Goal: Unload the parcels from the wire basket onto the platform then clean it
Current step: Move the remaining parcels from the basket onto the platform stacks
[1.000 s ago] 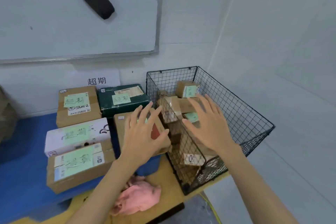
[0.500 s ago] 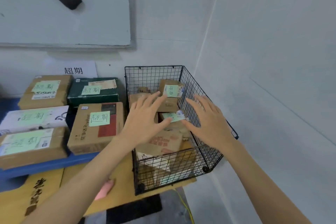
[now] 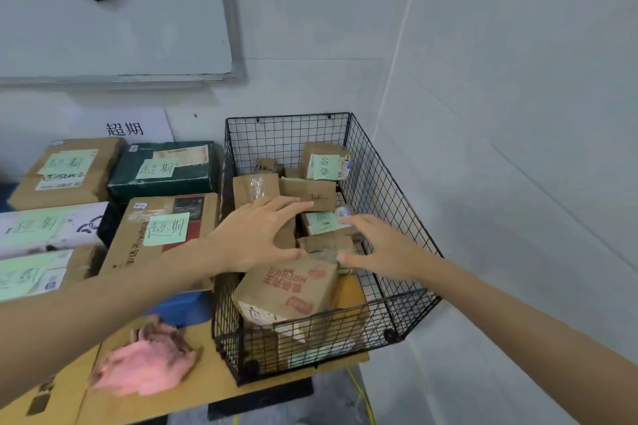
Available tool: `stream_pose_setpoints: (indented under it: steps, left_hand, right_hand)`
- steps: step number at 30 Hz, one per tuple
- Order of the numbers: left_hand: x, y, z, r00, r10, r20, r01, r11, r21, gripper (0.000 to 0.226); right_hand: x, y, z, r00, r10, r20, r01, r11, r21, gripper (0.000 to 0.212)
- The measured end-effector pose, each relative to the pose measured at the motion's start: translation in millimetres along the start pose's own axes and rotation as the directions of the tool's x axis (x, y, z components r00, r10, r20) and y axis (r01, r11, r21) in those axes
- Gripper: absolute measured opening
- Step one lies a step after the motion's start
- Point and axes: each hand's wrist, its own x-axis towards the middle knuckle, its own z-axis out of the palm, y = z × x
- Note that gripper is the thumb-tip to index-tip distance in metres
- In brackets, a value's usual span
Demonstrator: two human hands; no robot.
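A black wire basket point(image 3: 390, 190) stands in the corner on a sheet of cardboard and holds several brown parcels. A small brown parcel point(image 3: 326, 247) lies in the middle of the pile, above a larger box with red print point(image 3: 293, 290). My left hand point(image 3: 255, 235) reaches over the basket's left wall with fingers spread, its thumb close to the small parcel. My right hand point(image 3: 379, 245) comes in from the right, fingers straight, at the parcel's other side. Neither hand grips anything. A parcel with a green note point(image 3: 322, 222) lies just behind.
Several labelled parcels point(image 3: 162, 228) sit on the blue platform point(image 3: 179, 307) left of the basket. A pink cloth point(image 3: 145, 364) lies on the cardboard sheet point(image 3: 193, 390) near the front. White walls close in behind and to the right. A whiteboard point(image 3: 114, 28) hangs above.
The view has swung right and nearer to the basket. Both hands have dropped lower into the basket and closed in on the small brown parcel from either side.
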Motion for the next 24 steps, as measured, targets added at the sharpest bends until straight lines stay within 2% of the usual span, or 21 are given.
stream_pose_setpoints:
  steps: [8, 13, 17, 24]
  left_hand:
    - [22.1, -17.3, 20.2, 0.991, -0.02, 0.132, 0.028, 0.998, -0.06, 0.084]
    - [31.4, -25.0, 37.5, 0.976, -0.103, 0.191, 0.129, 0.983, -0.134, 0.082]
    - [36.9, -24.7, 52.2, 0.956, -0.183, 0.23, 0.235, 0.946, -0.224, 0.079]
    - [38.4, -24.3, 76.4, 0.919, -0.237, 0.316, 0.316, 0.921, -0.227, 0.075]
  right_hand:
    - [42.6, 23.4, 20.2, 0.979, 0.013, 0.204, -0.021, 0.999, 0.038, 0.077]
    - [61.6, 28.5, 44.7, 0.959, 0.044, 0.281, -0.082, 0.989, 0.122, 0.075]
    - [72.5, 31.8, 59.1, 0.947, 0.07, 0.315, -0.103, 0.991, 0.09, 0.075]
    - [82.4, 33.3, 79.6, 0.918, 0.104, 0.383, -0.157, 0.982, 0.108, 0.078]
